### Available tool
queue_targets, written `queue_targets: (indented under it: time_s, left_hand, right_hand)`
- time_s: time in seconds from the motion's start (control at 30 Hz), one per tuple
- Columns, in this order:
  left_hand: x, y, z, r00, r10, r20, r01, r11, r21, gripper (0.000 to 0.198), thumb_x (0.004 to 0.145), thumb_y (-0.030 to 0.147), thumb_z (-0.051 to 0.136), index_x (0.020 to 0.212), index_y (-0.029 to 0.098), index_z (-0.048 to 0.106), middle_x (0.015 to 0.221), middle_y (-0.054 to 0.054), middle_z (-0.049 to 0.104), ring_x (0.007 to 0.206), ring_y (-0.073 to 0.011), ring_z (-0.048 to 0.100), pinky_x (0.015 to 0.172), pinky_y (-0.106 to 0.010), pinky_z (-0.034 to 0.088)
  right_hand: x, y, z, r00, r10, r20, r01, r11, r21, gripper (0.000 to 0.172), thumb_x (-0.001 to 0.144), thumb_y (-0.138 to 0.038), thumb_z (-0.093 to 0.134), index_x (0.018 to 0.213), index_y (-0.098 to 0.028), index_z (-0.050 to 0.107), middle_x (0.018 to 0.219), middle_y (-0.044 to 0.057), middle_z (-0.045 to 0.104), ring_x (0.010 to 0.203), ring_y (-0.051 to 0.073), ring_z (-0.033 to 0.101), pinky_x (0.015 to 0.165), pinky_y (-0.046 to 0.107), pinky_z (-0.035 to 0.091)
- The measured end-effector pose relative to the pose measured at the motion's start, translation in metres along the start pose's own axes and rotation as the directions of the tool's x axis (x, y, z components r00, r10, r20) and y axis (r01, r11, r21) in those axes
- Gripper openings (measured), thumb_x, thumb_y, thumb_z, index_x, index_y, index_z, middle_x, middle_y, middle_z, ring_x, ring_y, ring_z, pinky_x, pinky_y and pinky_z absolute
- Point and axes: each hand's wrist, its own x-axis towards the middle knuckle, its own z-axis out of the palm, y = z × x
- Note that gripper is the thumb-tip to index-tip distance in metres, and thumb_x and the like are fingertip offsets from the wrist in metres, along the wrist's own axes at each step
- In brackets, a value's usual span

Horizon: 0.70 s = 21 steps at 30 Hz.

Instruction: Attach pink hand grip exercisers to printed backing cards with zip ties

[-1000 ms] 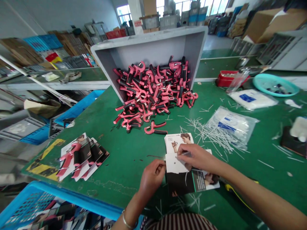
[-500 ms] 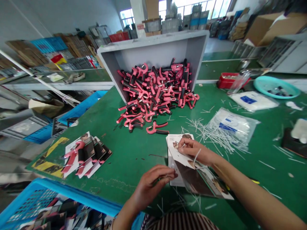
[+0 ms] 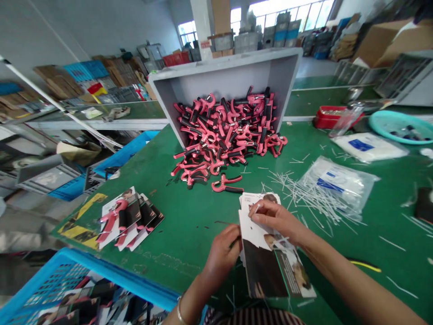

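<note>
Nearest, above the green workbench point(image 3: 189, 234), the left hand point(image 3: 221, 253) curls closed against the left edge of a stack of glossy printed cardboard cards point(image 3: 265, 271). The right hand point(image 3: 275, 216) seems to pinch its far part, though the fingers partly hide the grip. Farther off lies a heap of pink-and-black hand grippers point(image 3: 226, 135).

A thin silver bangle point(image 3: 178, 311) on the left wrist point(image 3: 191, 300) — below, a dark striped top point(image 3: 260, 318).
</note>
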Motion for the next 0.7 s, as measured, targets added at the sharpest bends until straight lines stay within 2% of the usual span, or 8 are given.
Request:
queue_targets:
  time_s: [0.1,0.23,0.4,0.57,0.7]
  left_hand:
    - [0.007,-0.009,0.007,0.994,-0.099,-0.052,0.098,0.995,-0.035,0.02,0.087,0.019,0.056,0.097,0.019,0.074,0.086,-0.004,0.069,0.078,-0.0183,0.061,0.073,-0.026,0.048]
    - [0.002,-0.014,0.006,0.998,-0.056,0.008,0.056,0.996,-0.062,0.023,0.087,0.017,0.055,0.098,0.021,0.075,0.091,-0.005,0.069,0.081,-0.0184,0.062,0.077,-0.026,0.048]
    - [-0.01,-0.022,0.002,0.999,-0.032,0.019,0.033,0.998,-0.057,0.024,0.087,0.015,0.054,0.092,0.022,0.077,0.085,-0.005,0.068,0.081,-0.0183,0.061,0.078,-0.027,0.048]
    - [-0.007,-0.025,0.004,0.999,-0.038,0.026,0.04,0.995,-0.092,0.023,0.088,0.018,0.055,0.096,0.023,0.076,0.096,-0.007,0.07,0.089,-0.0203,0.063,0.084,-0.03,0.049]
    - [-0.006,-0.026,0.008,0.989,-0.144,0.026,0.147,0.975,-0.168,0.018,0.085,0.023,0.059,0.096,0.021,0.074,0.102,-0.008,0.071,0.095,-0.0222,0.064,0.087,-0.032,0.05]
  right_hand:
    - [-0.002,-0.002,0.005,0.995,-0.102,0.01,0.102,0.969,-0.224,0.018,0.09,-0.037,0.06,0.091,-0.02,0.063,0.085,0.001,0.06,0.077,0.014,0.054,0.07,0.026,0.042]
    - [-0.007,0.002,0.006,0.985,-0.167,0.049,0.172,0.894,-0.414,0.015,0.094,-0.033,0.054,0.094,-0.02,0.062,0.09,0.002,0.062,0.082,0.015,0.055,0.076,0.027,0.042]
    - [-0.011,0.01,0.004,0.981,-0.169,0.097,0.194,0.885,-0.422,0.016,0.096,-0.033,0.05,0.1,-0.02,0.059,0.097,0.004,0.064,0.089,0.017,0.057,0.082,0.029,0.043]
    - [-0.011,0.011,0.008,0.983,-0.155,0.101,0.183,0.891,-0.415,0.016,0.097,-0.032,0.048,0.1,-0.02,0.058,0.097,0.004,0.064,0.089,0.017,0.058,0.082,0.029,0.044]
    - [-0.015,0.008,0.01,0.985,-0.127,0.121,0.167,0.887,-0.43,0.018,0.097,-0.035,0.048,0.102,-0.02,0.058,0.096,0.004,0.063,0.086,0.016,0.057,0.079,0.029,0.045]
